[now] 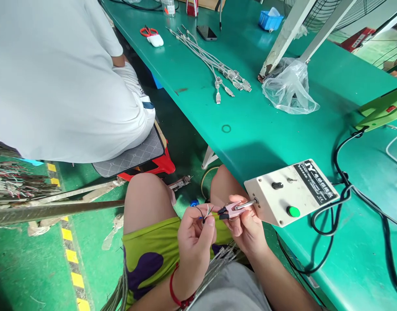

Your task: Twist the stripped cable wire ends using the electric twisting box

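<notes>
Wires (204,216) are splaying from the left hand (196,241), closed in a pinch — beside it, the right hand (249,228) is clasping a pink clip (233,209).

A red-handled tool (148,31), a white case (155,40) and a dark phone (206,33) lay on the green table (250,129). A blue bin (270,20) stood beyond 2 white posts (287,41), a clear bag (291,88) at their feet. A person in white (65,82) sat on a red stool (164,164) above the green floor (101,216).
</notes>
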A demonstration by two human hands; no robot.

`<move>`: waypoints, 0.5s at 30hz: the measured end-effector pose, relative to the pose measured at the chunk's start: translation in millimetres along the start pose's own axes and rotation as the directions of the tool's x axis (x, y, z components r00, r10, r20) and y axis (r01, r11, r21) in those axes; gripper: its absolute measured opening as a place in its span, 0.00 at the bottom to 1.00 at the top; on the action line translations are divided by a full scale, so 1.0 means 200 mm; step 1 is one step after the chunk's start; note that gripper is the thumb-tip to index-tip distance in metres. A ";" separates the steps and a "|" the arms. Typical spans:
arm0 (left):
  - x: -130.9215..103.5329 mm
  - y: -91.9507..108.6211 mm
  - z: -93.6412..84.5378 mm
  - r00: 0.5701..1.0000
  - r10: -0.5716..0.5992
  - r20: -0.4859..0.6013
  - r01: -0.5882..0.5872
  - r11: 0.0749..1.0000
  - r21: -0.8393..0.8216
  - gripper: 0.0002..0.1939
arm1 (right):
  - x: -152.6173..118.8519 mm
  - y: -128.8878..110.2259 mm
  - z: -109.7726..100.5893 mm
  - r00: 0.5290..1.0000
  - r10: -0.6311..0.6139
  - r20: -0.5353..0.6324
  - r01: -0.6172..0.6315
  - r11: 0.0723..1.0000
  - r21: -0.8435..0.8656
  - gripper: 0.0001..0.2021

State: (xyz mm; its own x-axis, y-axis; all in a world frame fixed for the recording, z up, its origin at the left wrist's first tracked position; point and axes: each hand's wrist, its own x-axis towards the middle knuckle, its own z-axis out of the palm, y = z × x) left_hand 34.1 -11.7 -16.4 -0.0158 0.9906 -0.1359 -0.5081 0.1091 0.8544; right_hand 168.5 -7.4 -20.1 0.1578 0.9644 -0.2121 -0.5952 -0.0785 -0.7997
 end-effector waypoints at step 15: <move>-0.01 0.00 -0.05 0.999 -0.034 -0.031 0.036 0.998 0.059 0.13 | -0.32 -0.29 -0.03 0.941 -0.081 0.328 0.291 0.689 -0.664 0.16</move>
State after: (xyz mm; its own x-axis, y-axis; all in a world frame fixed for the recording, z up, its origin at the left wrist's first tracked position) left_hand 26.3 -13.8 -20.7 -0.0250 0.9833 -0.1802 -0.4571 0.1491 0.8768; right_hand 198.0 -66.5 36.6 -0.0618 0.9968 0.0500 0.1589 0.0593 -0.9855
